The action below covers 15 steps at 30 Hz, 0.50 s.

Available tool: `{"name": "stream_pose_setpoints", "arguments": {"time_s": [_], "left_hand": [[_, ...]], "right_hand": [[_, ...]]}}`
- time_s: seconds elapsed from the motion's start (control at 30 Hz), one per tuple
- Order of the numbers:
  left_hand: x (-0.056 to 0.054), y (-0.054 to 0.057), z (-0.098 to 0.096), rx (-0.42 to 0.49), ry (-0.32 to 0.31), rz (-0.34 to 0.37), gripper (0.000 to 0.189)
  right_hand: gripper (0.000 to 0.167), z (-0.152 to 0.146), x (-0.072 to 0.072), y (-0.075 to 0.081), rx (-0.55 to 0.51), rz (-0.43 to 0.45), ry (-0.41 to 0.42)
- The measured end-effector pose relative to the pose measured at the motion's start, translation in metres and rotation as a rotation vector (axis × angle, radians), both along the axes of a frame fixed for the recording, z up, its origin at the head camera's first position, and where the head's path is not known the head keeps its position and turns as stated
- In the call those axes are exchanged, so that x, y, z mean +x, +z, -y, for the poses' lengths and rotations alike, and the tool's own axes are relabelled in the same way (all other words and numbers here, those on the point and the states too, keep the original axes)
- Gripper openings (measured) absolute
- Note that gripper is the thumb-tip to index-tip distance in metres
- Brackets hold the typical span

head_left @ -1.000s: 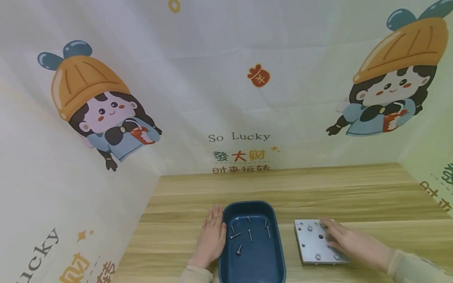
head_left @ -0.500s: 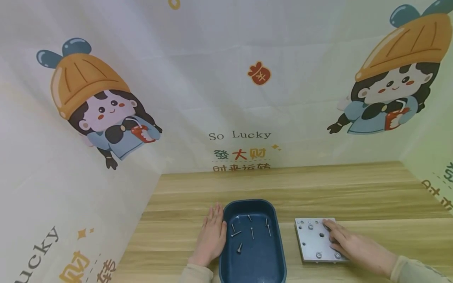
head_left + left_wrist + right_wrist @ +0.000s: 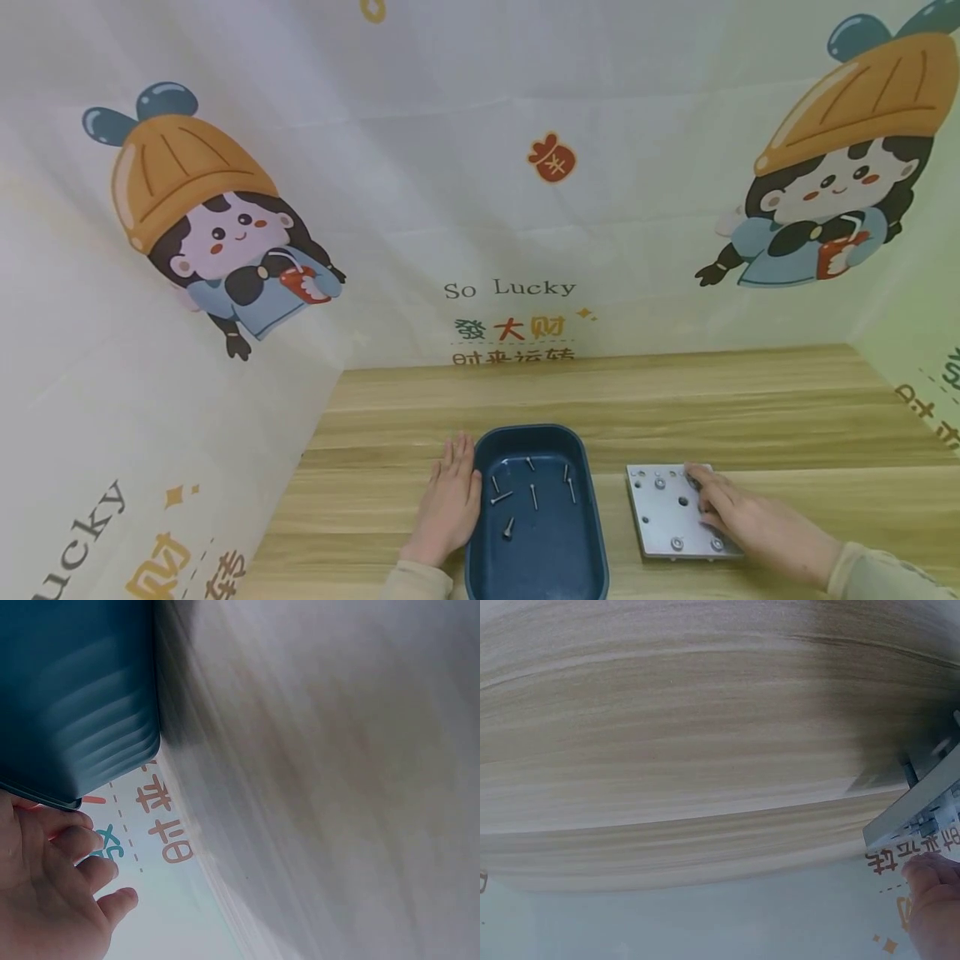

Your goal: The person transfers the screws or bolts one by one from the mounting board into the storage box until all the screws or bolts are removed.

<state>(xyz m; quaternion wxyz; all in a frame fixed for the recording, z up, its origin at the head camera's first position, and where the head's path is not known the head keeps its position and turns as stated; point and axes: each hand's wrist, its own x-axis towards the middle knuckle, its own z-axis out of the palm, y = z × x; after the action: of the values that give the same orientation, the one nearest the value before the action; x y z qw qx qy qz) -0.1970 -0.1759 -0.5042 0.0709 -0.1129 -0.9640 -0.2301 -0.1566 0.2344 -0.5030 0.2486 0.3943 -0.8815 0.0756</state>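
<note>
My left hand (image 3: 446,504) lies along the left side of a dark blue plastic tray (image 3: 470,554), fingers extended, thumb by the rim. In the left wrist view its fingertips meet the tray's edge. Several loose metal screws lie in the tray, one screw (image 3: 508,527) nearer its middle. To the right sits a square silver metal plate (image 3: 660,521) with holes and screws. My right hand (image 3: 765,529) reaches over its right side, bent fingers at the far right corner, where they hide a screw; I cannot tell whether they pinch it. A screw shank (image 3: 910,774) shows under the plate.
Everything stands on a wood-grain table (image 3: 420,396). Behind it hangs a printed white curtain (image 3: 405,208), and more printed cloth closes off both sides. The tray's near end runs out of the head view.
My right hand's fingers have drawn back slightly right and bent more at the plate's far right corner, uncovering more of its top edge. The left hand and tray hold still.
</note>
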Motion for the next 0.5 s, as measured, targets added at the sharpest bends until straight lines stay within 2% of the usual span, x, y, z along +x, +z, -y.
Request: {"name": "stream_pose_setpoints", "arguments": {"time_s": [0.13,0.3,0.5], "left_hand": [[0.0,0.0,0.0,0.002,0.0,-0.002,0.052],[0.0,0.001,-0.001,0.008,0.0,-0.003,0.052],[0.001,0.002,-0.001,0.006,0.0,-0.004,0.052]], "right_hand": [[0.056,0.0,0.001,0.006,-0.014,0.058,-0.003],[0.057,0.002,-0.002,0.014,-0.05,0.076,-0.004],[0.072,0.009,-0.011,0.033,-0.07,0.148,-0.027]]}}
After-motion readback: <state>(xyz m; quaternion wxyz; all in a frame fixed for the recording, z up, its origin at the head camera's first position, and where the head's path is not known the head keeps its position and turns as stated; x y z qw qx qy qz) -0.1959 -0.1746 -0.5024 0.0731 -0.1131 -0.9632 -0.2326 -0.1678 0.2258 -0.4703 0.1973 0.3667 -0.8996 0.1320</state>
